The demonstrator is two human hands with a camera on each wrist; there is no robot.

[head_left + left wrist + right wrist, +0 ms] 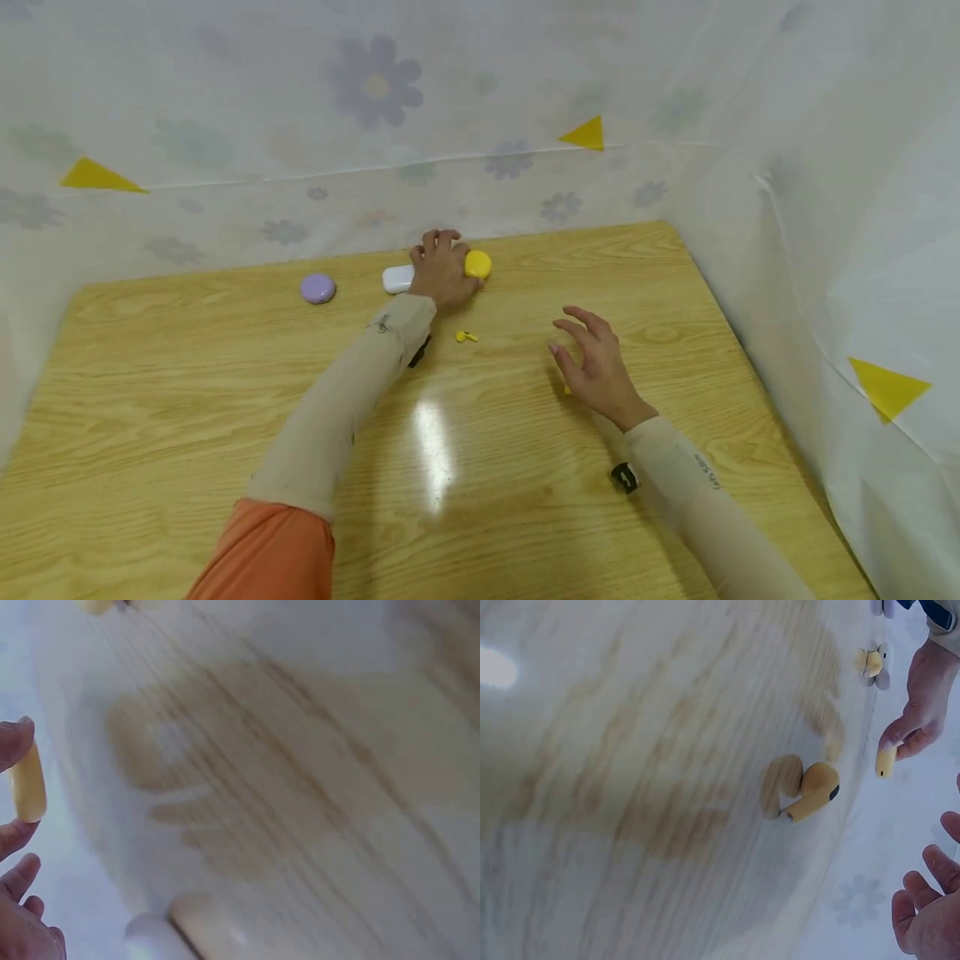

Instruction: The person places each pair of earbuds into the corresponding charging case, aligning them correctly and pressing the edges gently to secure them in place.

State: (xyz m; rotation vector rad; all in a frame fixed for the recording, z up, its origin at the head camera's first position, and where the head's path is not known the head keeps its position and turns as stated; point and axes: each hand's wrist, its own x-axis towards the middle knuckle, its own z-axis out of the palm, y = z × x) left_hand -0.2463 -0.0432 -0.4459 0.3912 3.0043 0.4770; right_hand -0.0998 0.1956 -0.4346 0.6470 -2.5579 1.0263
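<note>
My left hand (444,271) is at the back of the table, pinching a round yellow case (477,264) between thumb and finger. The left wrist view shows the same yellow case (28,784) edge-on. Beside that hand lies a white case (397,279), partly hidden behind it. A yellow earbud (465,337) rests on the table in front of the left hand. My right hand (596,367) hovers to the right, fingers spread and loosely bent, holding nothing. Close by it, a second yellow earbud (817,789) lies on the table, mostly hidden by the hand in the head view.
A round purple case (318,288) sits at the back left of the glossy wooden table (187,400). White flower-patterned sheeting (450,192) stands along the back edge, and more sheeting (825,250) hangs along the right side, with yellow tape triangles (888,387) on it.
</note>
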